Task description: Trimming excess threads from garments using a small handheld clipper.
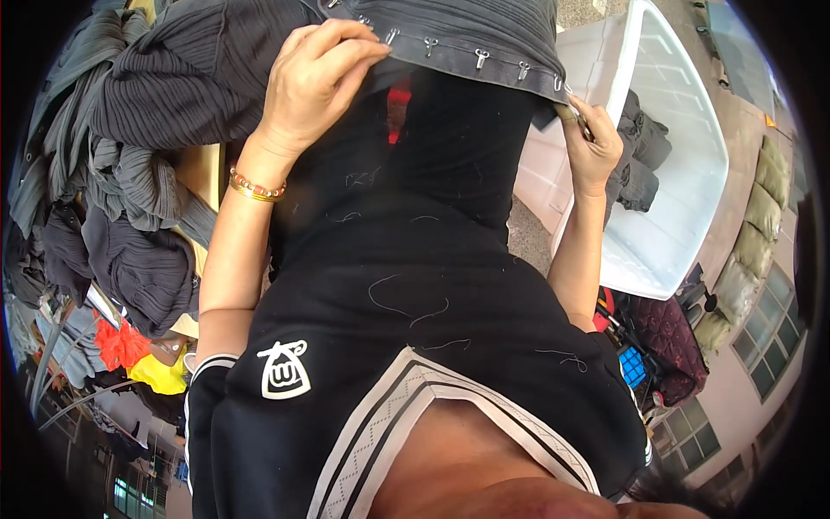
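Note:
A dark grey ribbed garment (484, 30) lies across my lap, its near edge a flat band with several small metal hooks (482, 59) spaced along it. My left hand (316, 82) is at the left part of this band, thumb and fingertips pinched together at the edge beside a hook. The band's right end is pinched by my right hand (592, 143). A small dark object shows between the right hand's curled fingers, too hidden to name. Between the hands the band is stretched out, and below it a red patch (398, 112) shows against my black clothes.
A heap of dark grey ribbed garments (190, 78) is piled to my left. On my right stands a white plastic bin (683, 199) with rolled dark garments (640, 164) inside. Behind it, a maroon quilted cover (666, 346) and filled sacks (748, 242) line the side.

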{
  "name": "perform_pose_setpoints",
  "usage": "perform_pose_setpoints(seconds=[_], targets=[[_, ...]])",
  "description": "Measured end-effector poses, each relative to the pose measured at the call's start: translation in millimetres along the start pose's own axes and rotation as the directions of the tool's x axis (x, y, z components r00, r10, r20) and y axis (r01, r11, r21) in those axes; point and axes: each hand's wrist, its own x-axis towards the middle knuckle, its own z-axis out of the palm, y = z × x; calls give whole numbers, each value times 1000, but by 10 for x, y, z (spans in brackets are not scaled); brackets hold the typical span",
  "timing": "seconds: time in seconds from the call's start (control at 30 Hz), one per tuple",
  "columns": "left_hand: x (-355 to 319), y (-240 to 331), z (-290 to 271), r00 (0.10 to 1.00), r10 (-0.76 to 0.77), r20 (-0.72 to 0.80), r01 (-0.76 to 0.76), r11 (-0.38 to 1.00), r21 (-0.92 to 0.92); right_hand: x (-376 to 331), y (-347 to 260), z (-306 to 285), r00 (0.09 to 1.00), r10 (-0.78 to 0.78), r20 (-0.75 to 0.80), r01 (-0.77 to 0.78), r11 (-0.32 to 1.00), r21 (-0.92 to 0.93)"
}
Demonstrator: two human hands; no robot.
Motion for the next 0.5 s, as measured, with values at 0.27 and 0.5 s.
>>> perform_pose_setpoints(seconds=[0.27, 0.5], targets=[[251, 352, 46, 990, -76, -116, 47, 971, -234, -3, -335, -68, 983, 174, -61, -154, 957, 247], [399, 205, 737, 839, 20, -544, -330, 814, -479, 216, -714, 65, 995, -73, -72, 87, 969, 231]])
